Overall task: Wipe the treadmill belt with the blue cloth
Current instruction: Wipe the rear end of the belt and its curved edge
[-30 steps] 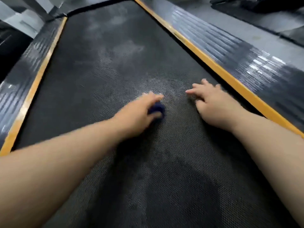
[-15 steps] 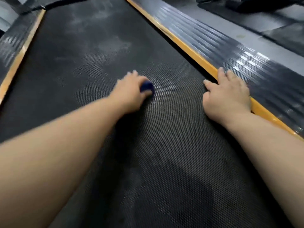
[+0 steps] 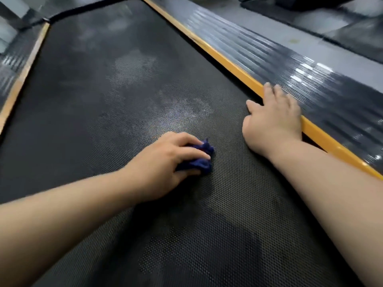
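Note:
The black textured treadmill belt (image 3: 124,125) fills most of the view, with pale dusty smears in its middle and far part. My left hand (image 3: 163,162) grips a bunched dark blue cloth (image 3: 202,161) and presses it on the belt near the centre. Most of the cloth is hidden under my fingers. My right hand (image 3: 273,119) lies flat at the belt's right edge, fingers straight and reaching over the yellow strip (image 3: 232,66) onto the ribbed side rail (image 3: 310,79).
A second yellow strip (image 3: 22,77) and ribbed rail (image 3: 8,69) border the belt on the left. Beyond the right rail lies grey floor (image 3: 290,32) with a dark mat (image 3: 331,19) on it. The belt's far end curves under a black edge (image 3: 87,6).
My left hand has drawn the cloth back toward me across the belt. My right hand has shifted from the belt to its right edge, with fingers over the yellow strip.

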{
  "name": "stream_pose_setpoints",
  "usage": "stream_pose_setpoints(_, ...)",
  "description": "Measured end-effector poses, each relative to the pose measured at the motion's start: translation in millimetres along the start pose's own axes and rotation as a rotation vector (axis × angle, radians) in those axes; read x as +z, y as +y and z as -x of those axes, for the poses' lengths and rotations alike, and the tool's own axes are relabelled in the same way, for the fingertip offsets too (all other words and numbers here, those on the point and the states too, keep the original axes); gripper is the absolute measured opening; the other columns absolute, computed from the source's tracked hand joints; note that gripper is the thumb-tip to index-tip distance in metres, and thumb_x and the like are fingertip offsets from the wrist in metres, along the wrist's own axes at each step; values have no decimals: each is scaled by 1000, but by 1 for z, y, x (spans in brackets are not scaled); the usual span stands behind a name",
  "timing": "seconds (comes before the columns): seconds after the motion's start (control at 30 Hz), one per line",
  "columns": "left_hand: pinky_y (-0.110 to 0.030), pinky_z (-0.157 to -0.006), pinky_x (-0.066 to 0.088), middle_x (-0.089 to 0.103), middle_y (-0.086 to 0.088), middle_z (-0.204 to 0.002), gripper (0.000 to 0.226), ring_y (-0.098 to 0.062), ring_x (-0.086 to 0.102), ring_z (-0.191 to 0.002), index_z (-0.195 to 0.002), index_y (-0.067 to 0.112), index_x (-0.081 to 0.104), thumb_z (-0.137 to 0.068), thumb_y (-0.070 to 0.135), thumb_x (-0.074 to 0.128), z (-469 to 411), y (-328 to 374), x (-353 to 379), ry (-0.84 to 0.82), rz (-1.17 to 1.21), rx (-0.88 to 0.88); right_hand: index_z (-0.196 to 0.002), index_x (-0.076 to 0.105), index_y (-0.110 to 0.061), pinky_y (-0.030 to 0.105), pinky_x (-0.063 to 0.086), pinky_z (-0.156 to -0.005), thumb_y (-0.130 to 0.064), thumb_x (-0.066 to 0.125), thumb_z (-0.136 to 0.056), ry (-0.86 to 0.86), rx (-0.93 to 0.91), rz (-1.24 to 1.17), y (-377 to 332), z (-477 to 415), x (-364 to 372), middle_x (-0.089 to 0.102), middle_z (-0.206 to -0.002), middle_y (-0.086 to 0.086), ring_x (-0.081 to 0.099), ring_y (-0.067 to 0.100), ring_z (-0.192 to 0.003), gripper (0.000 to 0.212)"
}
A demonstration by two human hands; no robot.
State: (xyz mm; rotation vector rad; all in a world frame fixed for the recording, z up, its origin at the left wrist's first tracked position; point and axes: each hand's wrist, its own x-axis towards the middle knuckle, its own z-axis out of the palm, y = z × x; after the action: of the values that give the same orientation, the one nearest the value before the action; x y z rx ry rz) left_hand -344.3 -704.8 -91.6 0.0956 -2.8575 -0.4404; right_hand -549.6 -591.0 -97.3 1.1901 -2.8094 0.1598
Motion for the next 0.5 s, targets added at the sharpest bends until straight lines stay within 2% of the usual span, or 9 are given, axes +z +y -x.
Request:
stream_pose_setpoints(0.03,-23,-92,34,59,6,-120,25,-14,50,-108,-105,32,71,-81,37,67,-9,-16,-4,19,-51,-39,-142,41,-25,43,1,-117,-27,29,-94,5,3,-11,-2,0,-1,3,-159,13,2,30,-146,50)
stream_pose_setpoints(0.1,-22,-95,34,59,2,-124,23,-18,52,-115,-104,32,72,-82,25,72,-34,-59,-12,139,-127,-265,-137,47,-24,43,1,-117,-25,31,-92,10,9,-30,-3,2,-1,5,-159,13,3,30,-146,48)
stream_pose_setpoints(0.17,-25,-97,36,60,1,-123,23,-21,53,-116,-107,30,71,-85,27,68,-57,-101,-18,258,-121,-597,-134,51,-23,43,2,-117,-26,32,-91,28,8,-40,-3,2,-1,7,-159,13,4,30,-146,47)
stream_pose_setpoints(0.23,-29,-92,42,64,2,-115,21,-23,57,-110,-107,30,70,-86,31,63,-73,-109,-12,316,-104,-799,-131,53,-23,44,3,-117,-27,33,-91,46,11,-39,-2,1,1,7,-159,13,4,30,-146,45)
stream_pose_setpoints(0.3,-30,-91,43,64,3,-112,20,-21,57,-109,-104,31,70,-86,31,62,-78,-88,-1,298,-135,-718,-131,53,-22,44,3,-117,-27,33,-91,42,13,-36,-3,1,2,7,-159,14,4,30,-146,45)
stream_pose_setpoints(0.37,-24,-93,40,60,9,-116,19,-11,53,-112,-103,33,70,-85,29,65,-64,-46,10,224,-91,-453,-133,51,-22,44,2,-117,-26,31,-92,48,8,-31,-2,0,4,6,-159,14,3,31,-146,46)
stream_pose_setpoints(0.43,-20,-94,37,53,16,-120,22,-2,49,-110,-105,34,70,-83,30,68,-41,-8,9,79,21,-201,-134,50,-22,45,2,-116,-25,30,-92,46,9,-23,-2,0,4,6,-159,15,3,31,-146,46)
stream_pose_setpoints(0.5,-21,-96,36,50,17,-124,27,-3,50,-112,-110,32,68,-83,28,70,-38,-12,1,-60,45,-73,-133,50,-22,45,2,-116,-25,30,-92,33,16,-32,-2,1,2,6,-159,15,3,32,-146,46)
